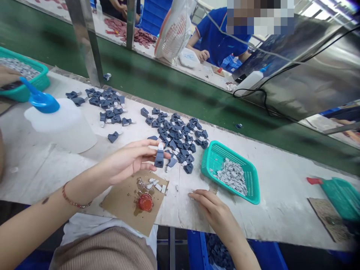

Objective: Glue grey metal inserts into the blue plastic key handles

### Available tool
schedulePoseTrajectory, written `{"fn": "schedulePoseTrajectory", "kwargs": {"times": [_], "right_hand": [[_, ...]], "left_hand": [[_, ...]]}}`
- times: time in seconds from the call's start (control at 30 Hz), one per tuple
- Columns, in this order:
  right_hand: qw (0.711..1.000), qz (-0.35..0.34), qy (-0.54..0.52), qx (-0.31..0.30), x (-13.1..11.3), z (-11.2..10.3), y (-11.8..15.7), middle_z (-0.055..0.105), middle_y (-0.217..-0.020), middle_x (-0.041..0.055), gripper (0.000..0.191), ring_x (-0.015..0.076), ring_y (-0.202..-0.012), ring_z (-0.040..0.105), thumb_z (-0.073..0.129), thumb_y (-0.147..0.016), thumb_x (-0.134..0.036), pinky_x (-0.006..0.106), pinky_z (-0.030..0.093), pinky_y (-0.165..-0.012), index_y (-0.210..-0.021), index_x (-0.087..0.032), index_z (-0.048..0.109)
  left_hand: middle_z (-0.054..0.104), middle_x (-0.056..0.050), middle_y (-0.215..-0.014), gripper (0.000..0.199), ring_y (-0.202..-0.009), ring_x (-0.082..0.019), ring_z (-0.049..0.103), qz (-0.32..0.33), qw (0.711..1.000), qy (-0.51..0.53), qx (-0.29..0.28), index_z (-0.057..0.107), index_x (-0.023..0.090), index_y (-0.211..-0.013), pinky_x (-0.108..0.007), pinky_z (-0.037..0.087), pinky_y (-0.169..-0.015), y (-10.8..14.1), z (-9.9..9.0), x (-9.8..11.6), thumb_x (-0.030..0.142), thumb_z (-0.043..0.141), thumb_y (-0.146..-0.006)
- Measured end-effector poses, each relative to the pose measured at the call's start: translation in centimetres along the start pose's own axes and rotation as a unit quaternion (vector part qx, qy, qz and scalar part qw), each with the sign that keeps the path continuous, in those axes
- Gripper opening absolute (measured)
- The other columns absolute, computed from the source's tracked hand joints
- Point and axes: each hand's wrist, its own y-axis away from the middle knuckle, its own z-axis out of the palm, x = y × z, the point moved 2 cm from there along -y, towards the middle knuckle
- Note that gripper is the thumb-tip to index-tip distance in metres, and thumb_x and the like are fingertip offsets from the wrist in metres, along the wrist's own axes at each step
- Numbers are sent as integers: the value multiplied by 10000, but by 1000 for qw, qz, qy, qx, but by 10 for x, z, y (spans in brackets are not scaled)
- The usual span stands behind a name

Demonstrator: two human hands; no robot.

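A dark blue part [159, 159] with a pale tip is held between the fingertips of my left hand [159, 153], above the counter [281, 165]. My right hand [209, 206] rests low on the counter to its right, fingers together and bent; whether they pinch anything, I cannot tell. Beyond the left hand spreads a pile of dark blue parts [180, 131]. Beneath and nearer me lies a brown board [123, 200] bearing a red cap [145, 202] and small grey pieces [157, 185]. Just beyond the right hand, a green basket [254, 176] holds more grey pieces.
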Motion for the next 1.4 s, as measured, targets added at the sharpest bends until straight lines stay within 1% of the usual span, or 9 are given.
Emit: {"fn": "schedulePoseTrajectory", "kwargs": {"times": [0.17,0.33,0.57,0.8,0.9,1.07,1.23,1.3,1.4], "right_hand": [[1000,3,18,25,-8,2,4,699,-954,76,202,224,-907,681,461,-989,-252,358,549,-788,-1009,-231,661],[999,21,23,29,-15,1,11,676,-925,62,134,220,-897,663,505,-979,-262,341,532,-759,-956,-234,633],[998,48,37,12,-15,0,11,680,-1120,82,241,243,-1070,651,485,-987,-330,368,550,-861,-1182,-263,610],[999,30,27,12,-17,4,4,700,-1027,87,238,241,-958,694,446,-993,-355,358,568,-788,-1020,-246,656],[998,53,-1,31,-23,3,2,697,-981,83,214,241,-923,692,492,-966,-389,348,562,-765,-961,-251,655],[991,76,-81,69,-58,2,-8,681,-911,62,93,222,-877,677,588,-918,-321,307,541,-747,-883,-244,625],[987,38,-153,28,-111,12,-27,669,-898,54,44,190,-854,665,579,-925,-237,270,537,-719,-881,-236,587],[987,29,-160,10,-125,16,-33,668,-927,67,54,197,-880,664,544,-941,-221,281,543,-725,-900,-232,577],[990,20,-141,-7,-136,19,-38,668,-951,78,77,210,-899,664,507,-949,-197,306,551,-738,-928,-230,573]], "left_hand": [[751,-104,-1009,126,-834,-164,681,-28,999,-19,40,642,177,-1002,-212,544,-605,24,-20,-26,138,608,-887],[720,-102,-1110,186,-902,-169,661,-52,998,-25,35,669,192,-1073,-213,547,-650,40,-33,-46,222,644,-891],[716,-76,-994,206,-792,-143,627,-62,996,18,68,732,192,-990,-224,544,-679,48,-38,-63,279,758,-806],[716,-82,-1068,288,-972,-187,661,-38,995,37,86,708,191,-1039,-251,558,-814,50,-47,-74,287,789,-780],[716,-72,-1059,303,-911,-182,678,-36,994,59,86,687,198,-1042,-276,588,-771,53,-49,-76,279,796,-772],[731,-43,-960,290,-772,-134,672,-23,989,105,97,634,206,-964,-198,567,-609,58,-52,-75,253,818,-745],[732,-43,-912,289,-666,-106,646,-42,991,106,64,565,210,-954,-181,534,-556,62,-52,-71,286,785,-783],[725,-34,-888,309,-585,-79,603,-43,993,92,63,562,203,-917,-182,525,-547,64,-53,-70,304,806,-758],[707,-28,-871,343,-636,-94,613,-37,994,71,77,579,204,-905,-182,513,-558,67,-56,-71,334,835,-716]]}}
